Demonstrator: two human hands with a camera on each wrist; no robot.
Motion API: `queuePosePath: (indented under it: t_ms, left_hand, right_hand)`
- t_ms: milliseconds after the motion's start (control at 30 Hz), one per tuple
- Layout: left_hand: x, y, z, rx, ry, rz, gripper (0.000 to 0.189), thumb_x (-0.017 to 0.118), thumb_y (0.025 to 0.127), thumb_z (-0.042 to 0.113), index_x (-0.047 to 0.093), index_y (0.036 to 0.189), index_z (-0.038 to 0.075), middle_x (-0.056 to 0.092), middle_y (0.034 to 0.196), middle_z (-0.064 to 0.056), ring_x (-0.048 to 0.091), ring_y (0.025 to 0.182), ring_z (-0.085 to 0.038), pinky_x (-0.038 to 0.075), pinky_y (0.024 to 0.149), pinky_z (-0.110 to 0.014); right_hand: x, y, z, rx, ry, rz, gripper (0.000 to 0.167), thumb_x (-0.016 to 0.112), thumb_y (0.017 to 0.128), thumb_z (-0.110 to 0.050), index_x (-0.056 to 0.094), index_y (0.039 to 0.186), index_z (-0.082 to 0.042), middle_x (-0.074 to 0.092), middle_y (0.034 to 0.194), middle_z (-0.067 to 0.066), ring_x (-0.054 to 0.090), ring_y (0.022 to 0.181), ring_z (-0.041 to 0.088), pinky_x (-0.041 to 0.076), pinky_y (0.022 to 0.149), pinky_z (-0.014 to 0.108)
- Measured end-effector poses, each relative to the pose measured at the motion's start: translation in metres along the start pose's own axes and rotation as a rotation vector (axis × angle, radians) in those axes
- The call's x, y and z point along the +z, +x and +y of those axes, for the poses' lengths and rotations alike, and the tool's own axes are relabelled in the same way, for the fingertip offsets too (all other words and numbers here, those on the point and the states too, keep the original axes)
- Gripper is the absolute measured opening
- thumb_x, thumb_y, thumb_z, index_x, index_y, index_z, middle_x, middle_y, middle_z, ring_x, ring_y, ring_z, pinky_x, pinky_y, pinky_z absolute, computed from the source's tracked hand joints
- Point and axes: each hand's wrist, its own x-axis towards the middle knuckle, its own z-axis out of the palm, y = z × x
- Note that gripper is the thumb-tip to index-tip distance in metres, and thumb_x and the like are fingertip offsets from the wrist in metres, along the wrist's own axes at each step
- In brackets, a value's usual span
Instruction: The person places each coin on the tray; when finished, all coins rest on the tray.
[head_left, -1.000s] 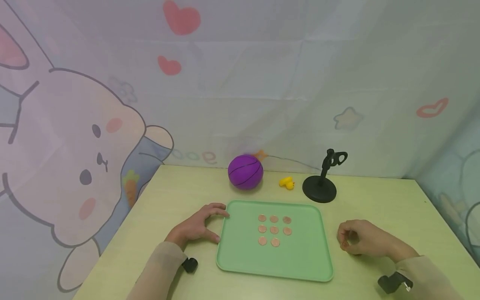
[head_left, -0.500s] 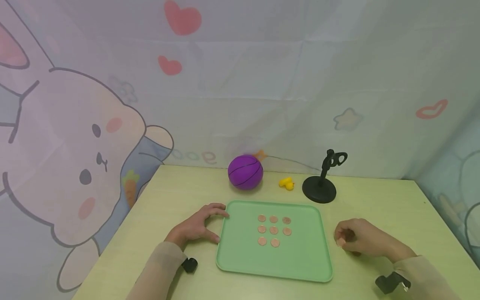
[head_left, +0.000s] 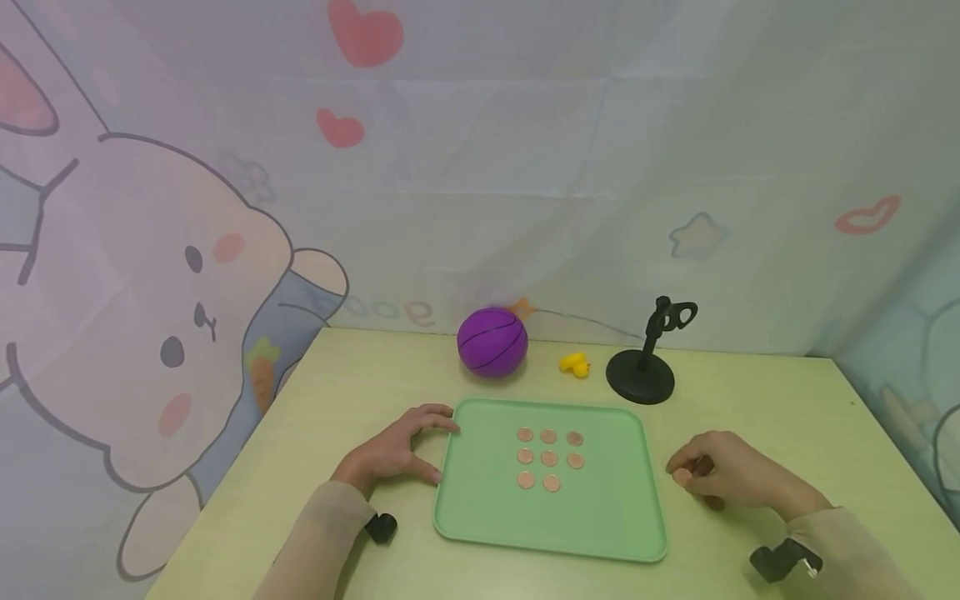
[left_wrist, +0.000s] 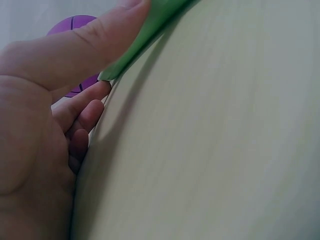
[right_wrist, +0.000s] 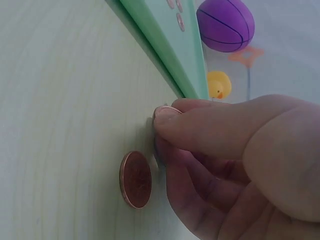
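My left hand (head_left: 393,446) lies at the left edge of a light green tray (head_left: 480,525), its thumb and forefinger spread along the rim. In the left wrist view the thumb (left_wrist: 100,42) touches the tray's edge. Several copper coins (head_left: 549,458) lie in rows on the tray. Right of the tray, just above the table, my right hand (head_left: 735,471) pinches a copper coin (head_left: 682,476) between thumb and fingertips. The right wrist view shows the pinched coin (right_wrist: 161,111) partly hidden behind the thumb. Beside it, another coin (right_wrist: 135,180) appears close to the table surface.
A purple ball (head_left: 492,342) stands behind the tray. Near it are a small yellow duck (head_left: 576,365) and a black stand (head_left: 641,375) with a round base. A printed cloth (head_left: 525,167) hangs behind the pale table (head_left: 375,367).
My right hand has shifted slightly left and the coin at its fingertips has come into clearer view. The left hand and the coins on the tray have stayed put.
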Motion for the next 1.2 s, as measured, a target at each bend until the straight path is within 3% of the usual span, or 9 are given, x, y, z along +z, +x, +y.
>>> queuePosePath:
  t_ms: [367,600,867,1067,1200]
  left_hand:
    - [0.0008,-0.0004,-0.0008,-0.001,-0.022,0.000,0.073,0.097,0.071,0.024,0.067,0.137,0.018,0.040,0.161,-0.009,0.026,0.153,-0.038,0.015,0.123,-0.065]
    - [0.0004,-0.0002,-0.0006,-0.004,-0.016,0.003,0.072,0.097,0.071,0.023,0.067,0.136,0.018,0.041,0.162,-0.007,0.026,0.154,-0.036,0.015,0.124,-0.063]
    - [0.0005,0.0005,-0.0001,-0.006,-0.016,-0.001,0.072,0.097,0.071,0.023,0.067,0.136,0.018,0.040,0.162,-0.008,0.025,0.154,-0.037,0.014,0.125,-0.063]
    - [-0.0001,0.0009,0.0006,-0.006,-0.018,0.002,0.072,0.097,0.071,0.023,0.067,0.136,0.018,0.041,0.162,-0.008,0.025,0.154,-0.037,0.013,0.125,-0.063]
    - [0.0002,0.0003,0.0001,-0.011,-0.029,0.006,0.072,0.097,0.071,0.022,0.068,0.136,0.018,0.041,0.162,-0.007,0.025,0.154,-0.036,0.013,0.125,-0.062]
  right_hand:
    - [0.0001,0.0003,0.0022,-0.009,-0.045,0.010,0.013,0.079,0.093,-0.011,0.082,0.105,-0.010,0.072,0.098,-0.004,0.061,0.077,0.001,0.055,0.069,0.023]
    - [-0.0004,0.0001,-0.0005,0.019,-0.047,0.002,0.019,0.080,0.085,-0.001,0.081,0.104,-0.006,0.067,0.091,-0.002,0.058,0.071,0.003,0.052,0.065,0.023]
    - [0.0001,0.0021,0.0008,-0.018,-0.131,0.034,0.015,0.080,0.085,-0.001,0.080,0.093,-0.014,0.065,0.090,-0.006,0.058,0.077,0.001,0.054,0.071,0.024]
    - [-0.0015,0.0027,0.0003,-0.028,-0.090,0.104,0.013,0.080,0.088,-0.006,0.080,0.100,-0.012,0.063,0.090,-0.002,0.061,0.060,0.004,0.053,0.068,0.024]
    - [-0.0018,0.0059,-0.0027,-0.040,-0.099,0.187,0.024,0.085,0.087,-0.012,0.080,0.111,-0.009,0.066,0.092,-0.006,0.060,0.068,0.002,0.052,0.067,0.024]
